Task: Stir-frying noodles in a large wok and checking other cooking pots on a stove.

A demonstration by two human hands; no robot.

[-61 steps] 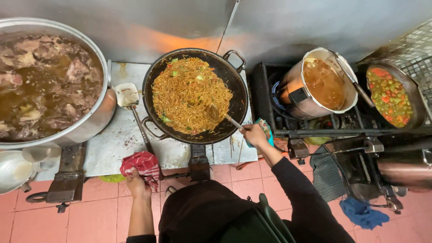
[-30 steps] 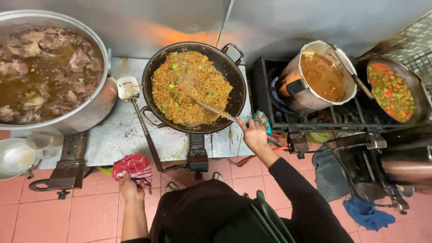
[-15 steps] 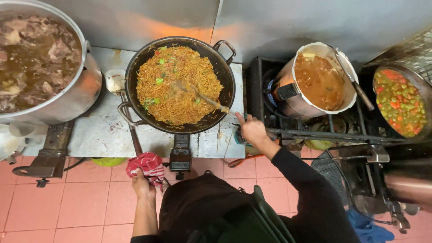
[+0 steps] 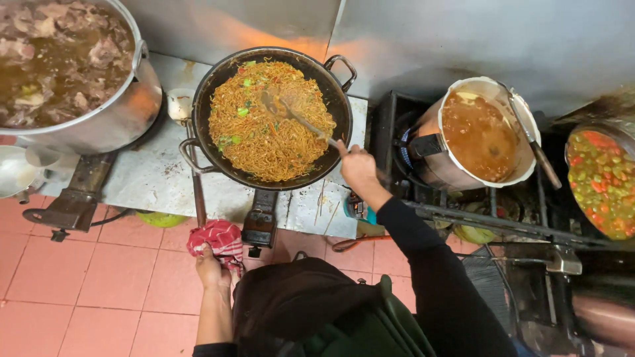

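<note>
A large black wok (image 4: 336, 109) full of fried noodles (image 4: 271, 129) with green bits sits on a steel counter (image 4: 149, 175). My right hand (image 4: 357, 168) grips a metal spatula (image 4: 301, 120) whose blade is buried in the noodles near the wok's middle. My left hand (image 4: 210, 268) holds a red checked cloth (image 4: 218, 239) below the counter edge, beside the long handle (image 4: 197, 198) that runs down from the wok's left side.
A big steel pot of meat broth (image 4: 63, 59) stands at the left, with a small cup (image 4: 178, 104) beside it. On the stove at right are a pot of brown sauce (image 4: 479, 135) with a ladle (image 4: 532, 145) and a pan of vegetables (image 4: 602, 182). Pink floor tiles (image 4: 79, 284) lie below.
My right hand has pushed the spatula from the wok's right rim toward its middle. My left hand with the red cloth stays by the handle. The view has drifted sideways.
</note>
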